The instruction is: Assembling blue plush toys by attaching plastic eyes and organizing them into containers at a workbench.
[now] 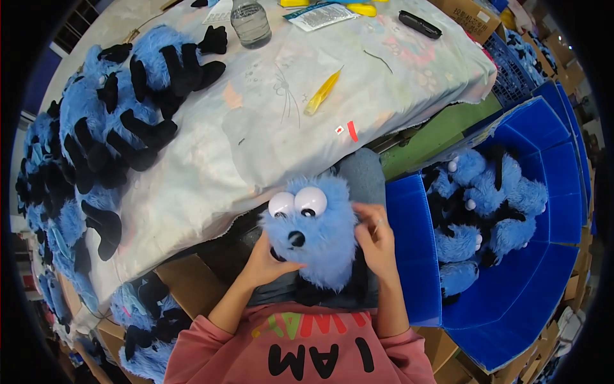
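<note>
A fluffy blue plush toy [329, 240] with large white bulging eyes, a black nose and black limbs is held upright over my lap, its front toward me. My left hand [270, 264] grips its lower left side, thumb across the front and fingers partly hidden behind it. At the toy's right side, my right hand [376, 238] has its fingers curled against the fur, the thumb below them. Part of a black limb hangs under my right hand.
Eyeless-looking blue plush bodies [89, 128] with black limbs pile up on the cloth-covered table's [211, 160] left side. A blue bin [511, 320] at right holds several eyed toys. On the table lie a yellow cutter [323, 93], a clear bottle [251, 25] and a black case [419, 24].
</note>
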Demonstrator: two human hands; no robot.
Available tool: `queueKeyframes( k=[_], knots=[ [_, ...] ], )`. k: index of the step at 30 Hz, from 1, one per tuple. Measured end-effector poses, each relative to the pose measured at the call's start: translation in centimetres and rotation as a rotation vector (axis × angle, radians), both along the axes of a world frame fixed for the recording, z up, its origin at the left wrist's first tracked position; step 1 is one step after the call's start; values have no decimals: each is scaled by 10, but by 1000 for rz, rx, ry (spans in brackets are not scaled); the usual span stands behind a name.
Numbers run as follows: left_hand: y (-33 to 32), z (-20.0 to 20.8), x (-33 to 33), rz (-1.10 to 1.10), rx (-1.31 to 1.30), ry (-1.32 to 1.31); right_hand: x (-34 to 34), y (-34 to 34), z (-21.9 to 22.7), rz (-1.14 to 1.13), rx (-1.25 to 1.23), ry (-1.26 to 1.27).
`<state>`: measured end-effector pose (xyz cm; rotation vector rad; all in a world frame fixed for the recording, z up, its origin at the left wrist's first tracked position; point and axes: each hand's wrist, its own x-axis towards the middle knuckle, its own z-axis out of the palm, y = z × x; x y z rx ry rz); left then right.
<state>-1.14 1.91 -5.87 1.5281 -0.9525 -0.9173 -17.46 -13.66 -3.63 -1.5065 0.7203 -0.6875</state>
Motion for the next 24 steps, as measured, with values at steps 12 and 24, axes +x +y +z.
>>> queueKeyframes(
  k=[12, 24],
  knots=[
    [-13, 20, 26, -24, 40, 514, -14, 31, 45, 40, -350, -203],
    [-26, 58, 33, -214, -387, -247, -13, 20, 5, -36, -91, -407]
  ],
)
